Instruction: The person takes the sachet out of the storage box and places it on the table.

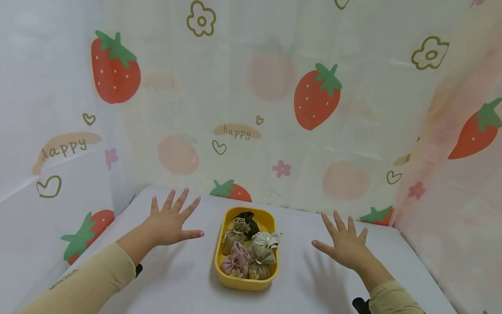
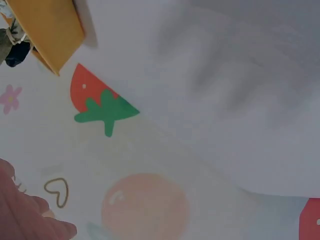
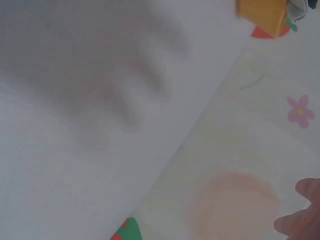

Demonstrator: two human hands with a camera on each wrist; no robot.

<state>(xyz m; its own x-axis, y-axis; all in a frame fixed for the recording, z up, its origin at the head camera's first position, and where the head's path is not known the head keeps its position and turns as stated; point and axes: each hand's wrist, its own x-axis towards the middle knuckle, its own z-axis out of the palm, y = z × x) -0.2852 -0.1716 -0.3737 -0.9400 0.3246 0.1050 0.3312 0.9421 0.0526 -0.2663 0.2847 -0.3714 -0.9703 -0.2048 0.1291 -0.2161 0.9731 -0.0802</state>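
A yellow tray stands on the white table between my two hands. Inside it lie several small drawstring pouches: a dark one at the back, an olive-brown one, a white one, a pink one and a tan one. My left hand hovers left of the tray, fingers spread, holding nothing. To the right of the tray my right hand is also raised with spread fingers and holds nothing. The wrist views catch the tray's side and parts of each hand.
A white table carries the tray, and both hands cast shadows on it. Behind and at both sides hangs a cloth printed with strawberries, hearts, flowers and the word "happy". Small yellow flower shapes sit at the tray's front.
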